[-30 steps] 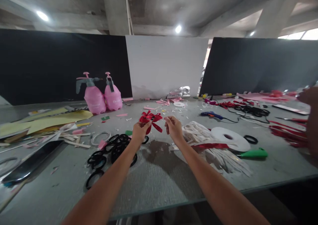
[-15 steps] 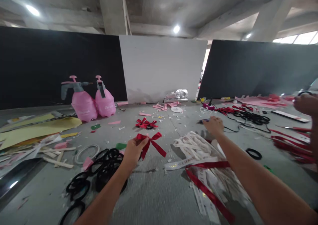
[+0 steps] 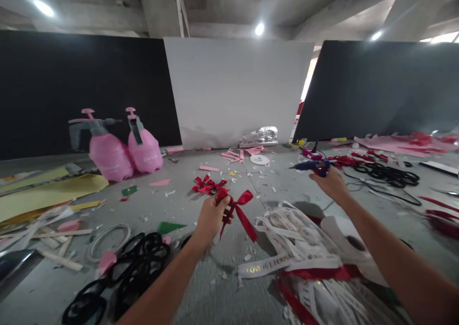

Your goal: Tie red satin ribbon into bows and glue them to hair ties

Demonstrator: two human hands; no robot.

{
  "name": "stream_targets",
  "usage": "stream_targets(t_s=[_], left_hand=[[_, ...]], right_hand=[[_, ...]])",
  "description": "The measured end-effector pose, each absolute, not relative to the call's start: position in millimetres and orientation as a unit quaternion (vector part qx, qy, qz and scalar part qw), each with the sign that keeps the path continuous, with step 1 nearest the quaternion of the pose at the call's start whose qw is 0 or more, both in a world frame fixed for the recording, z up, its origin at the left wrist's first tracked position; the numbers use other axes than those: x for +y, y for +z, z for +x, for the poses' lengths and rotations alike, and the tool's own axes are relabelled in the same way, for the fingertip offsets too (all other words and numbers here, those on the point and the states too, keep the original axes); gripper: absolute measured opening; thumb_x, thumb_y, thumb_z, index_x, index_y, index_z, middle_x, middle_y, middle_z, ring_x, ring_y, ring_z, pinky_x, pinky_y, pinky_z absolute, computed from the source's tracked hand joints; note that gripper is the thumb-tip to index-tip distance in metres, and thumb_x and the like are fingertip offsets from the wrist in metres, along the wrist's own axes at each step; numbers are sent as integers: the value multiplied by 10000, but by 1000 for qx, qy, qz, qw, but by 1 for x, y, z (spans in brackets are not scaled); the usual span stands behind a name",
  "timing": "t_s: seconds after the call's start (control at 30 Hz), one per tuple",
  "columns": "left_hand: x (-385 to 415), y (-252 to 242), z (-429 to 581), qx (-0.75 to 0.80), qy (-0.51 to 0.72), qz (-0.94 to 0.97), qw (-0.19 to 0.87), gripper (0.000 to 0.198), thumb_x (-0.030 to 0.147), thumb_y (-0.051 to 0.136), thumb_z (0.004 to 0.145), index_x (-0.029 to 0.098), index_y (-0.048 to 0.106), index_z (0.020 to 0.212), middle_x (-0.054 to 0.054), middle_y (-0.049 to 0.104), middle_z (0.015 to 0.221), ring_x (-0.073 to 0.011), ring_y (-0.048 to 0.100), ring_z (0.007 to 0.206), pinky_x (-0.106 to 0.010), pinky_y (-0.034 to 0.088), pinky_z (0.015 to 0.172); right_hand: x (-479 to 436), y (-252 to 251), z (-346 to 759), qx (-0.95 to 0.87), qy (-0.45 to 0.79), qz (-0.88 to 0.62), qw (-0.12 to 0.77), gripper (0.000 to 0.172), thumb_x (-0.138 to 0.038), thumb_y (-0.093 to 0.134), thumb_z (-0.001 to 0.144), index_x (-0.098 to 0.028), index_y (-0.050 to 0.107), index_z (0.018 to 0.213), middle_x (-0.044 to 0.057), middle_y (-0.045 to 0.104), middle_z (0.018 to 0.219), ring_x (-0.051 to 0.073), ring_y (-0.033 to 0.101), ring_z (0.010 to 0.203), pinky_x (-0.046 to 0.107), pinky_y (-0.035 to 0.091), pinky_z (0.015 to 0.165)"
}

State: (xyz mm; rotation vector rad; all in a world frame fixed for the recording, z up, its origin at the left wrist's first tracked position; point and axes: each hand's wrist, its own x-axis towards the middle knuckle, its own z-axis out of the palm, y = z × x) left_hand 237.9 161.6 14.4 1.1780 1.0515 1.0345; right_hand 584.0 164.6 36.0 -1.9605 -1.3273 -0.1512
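Note:
Pinched in my left hand (image 3: 211, 219) is a red ribbon bow (image 3: 244, 215), its loops and tails hanging to the right of my fingers. Just behind it, a small pile of red bows (image 3: 207, 185) lies on the grey table (image 3: 222, 291). My right hand (image 3: 330, 182) grips a dark blue glue gun (image 3: 311, 166), raised off the table with its nozzle pointing left. Between my forearms spreads a heap of white printed ribbons (image 3: 297, 234) with a strip of red ribbon (image 3: 322, 272) across it.
Two pink spray bottles (image 3: 145, 148) stand at the back left. Black ribbon coils (image 3: 143, 263) lie beside my left forearm, and a white roll (image 3: 346, 234) near my right. A black cord (image 3: 380, 188), yellow paper (image 3: 71, 191) and pink scraps (image 3: 398, 144) lie farther out.
My right hand has lifted the glue gun off the table. My left hand has shifted right with the bow. The other person's hand at the right edge has left view.

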Motion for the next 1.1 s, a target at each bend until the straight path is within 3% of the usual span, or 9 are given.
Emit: stream_targets(t_s=[0.33, 1.1], left_hand=[[169, 16, 248, 462, 479, 496, 558, 322, 422, 680, 646, 135, 642, 786, -10, 602, 636, -95, 528, 475, -191, 433, 428], [158, 15, 253, 454, 453, 508, 575, 328, 424, 688, 626, 139, 634, 781, -23, 624, 660, -107, 549, 461, -216, 432, 428]], right_hand=[[116, 46, 475, -607, -34, -693, 389, 244, -439, 577, 698, -195, 581, 696, 4, 583, 542, 146, 515, 497, 247, 364, 527], [116, 13, 464, -638, -97, -673, 361, 167, -367, 526, 752, -204, 531, 713, 12, 577, 543, 134, 473, 451, 243, 315, 506]])
